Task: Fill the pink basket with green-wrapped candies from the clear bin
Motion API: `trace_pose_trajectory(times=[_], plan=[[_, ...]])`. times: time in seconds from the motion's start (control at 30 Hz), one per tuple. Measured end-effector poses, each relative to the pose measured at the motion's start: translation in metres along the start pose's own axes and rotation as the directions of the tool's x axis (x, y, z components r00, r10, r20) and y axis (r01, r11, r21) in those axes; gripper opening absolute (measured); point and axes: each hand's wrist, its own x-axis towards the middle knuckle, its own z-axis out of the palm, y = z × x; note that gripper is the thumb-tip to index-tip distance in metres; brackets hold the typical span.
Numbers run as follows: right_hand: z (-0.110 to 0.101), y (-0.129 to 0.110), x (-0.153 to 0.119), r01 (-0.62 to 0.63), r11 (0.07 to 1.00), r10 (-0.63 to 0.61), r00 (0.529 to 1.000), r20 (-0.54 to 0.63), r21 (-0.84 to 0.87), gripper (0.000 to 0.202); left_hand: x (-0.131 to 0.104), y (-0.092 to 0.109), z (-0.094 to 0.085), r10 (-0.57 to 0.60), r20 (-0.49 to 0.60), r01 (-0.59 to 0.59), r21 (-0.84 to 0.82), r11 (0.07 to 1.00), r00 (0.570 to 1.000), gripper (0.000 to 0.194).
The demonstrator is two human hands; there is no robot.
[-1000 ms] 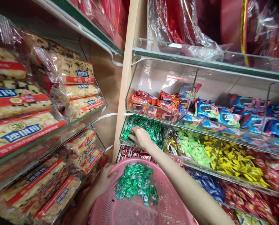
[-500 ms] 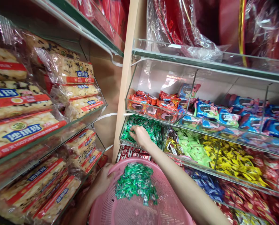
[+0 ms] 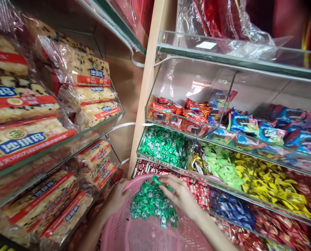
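Note:
The rim of a pink plastic basket (image 3: 116, 226) is gripped by my left hand (image 3: 121, 197), its fingers curled over the left edge. Inside the basket lies a heap of small green-wrapped candies (image 3: 151, 204). My right hand (image 3: 180, 195) is over the heap at the basket's right side, fingers bent down, with a green-wrapped candy (image 3: 156, 180) at its fingertips. How many candies it holds is hidden. Beyond the basket, a clear shelf bin is full of the same green candies (image 3: 162, 146).
Stacked packs of sachima (image 3: 91, 69) fill the glass shelves at left. Right of a wooden post (image 3: 145, 104) are red snack packs (image 3: 184, 111), blue cookie packs (image 3: 244, 123), light green candies (image 3: 220, 162), yellow candies (image 3: 270, 184) and dark blue candies (image 3: 231, 209), behind clear shelf edges.
My right hand has come back from the bin of green candies, down to the heap in the basket. My left hand still holds the rim. The view has shifted slightly.

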Motion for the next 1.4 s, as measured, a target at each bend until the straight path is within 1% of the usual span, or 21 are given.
trace_pose_trajectory(times=[0.07,0.17,0.23,0.3,0.47,0.6,0.7,1.03,1.13,1.4], plan=[[0.016,0.02,-0.017,-0.064,0.997,0.067,0.995,0.08,-0.036,0.023,-0.001,0.001,0.0,-0.017,0.006,0.017,0.032,0.999,1.0,0.028],[0.032,0.046,-0.036,-0.086,0.989,0.108,0.976,0.189,-0.119,0.025,-0.002,0.004,-0.001,-0.05,0.012,0.049,0.067,0.997,0.999,0.029],[0.037,0.056,-0.044,-0.087,0.984,0.123,0.962,0.246,-0.152,0.025,-0.002,0.005,-0.001,-0.049,0.014,0.048,0.077,0.996,0.999,0.029],[0.039,0.061,-0.047,-0.087,0.982,0.131,0.953,0.273,-0.167,0.025,-0.002,0.006,-0.001,-0.043,0.014,0.042,0.084,0.996,0.999,0.029],[0.041,0.059,-0.046,-0.075,0.982,0.125,0.948,0.294,-0.176,0.028,-0.002,0.007,-0.001,-0.038,0.014,0.037,0.066,0.997,0.999,0.029],[0.045,0.058,-0.042,-0.069,0.98,0.123,0.945,0.303,-0.184,0.031,-0.002,0.007,-0.001,-0.042,-0.008,0.042,0.044,0.998,0.999,0.029],[0.046,0.057,-0.041,-0.069,0.983,0.117,0.95,0.29,-0.171,0.033,-0.003,0.008,-0.001,-0.037,-0.007,0.037,0.045,0.998,0.999,0.029],[0.048,0.061,-0.041,-0.106,0.994,0.11,0.967,0.229,-0.03,0.03,-0.002,0.006,-0.001,-0.047,0.017,0.045,0.097,0.994,0.999,0.027],[0.049,0.061,-0.041,-0.114,0.993,0.112,0.972,0.206,0.0,0.028,-0.002,0.008,-0.001,-0.049,0.015,0.048,0.084,0.995,0.999,0.028],[0.046,0.055,-0.036,-0.122,0.992,0.122,0.975,0.188,-0.008,0.028,-0.003,0.009,-0.002,-0.045,0.005,0.045,0.049,0.998,0.999,0.029]])
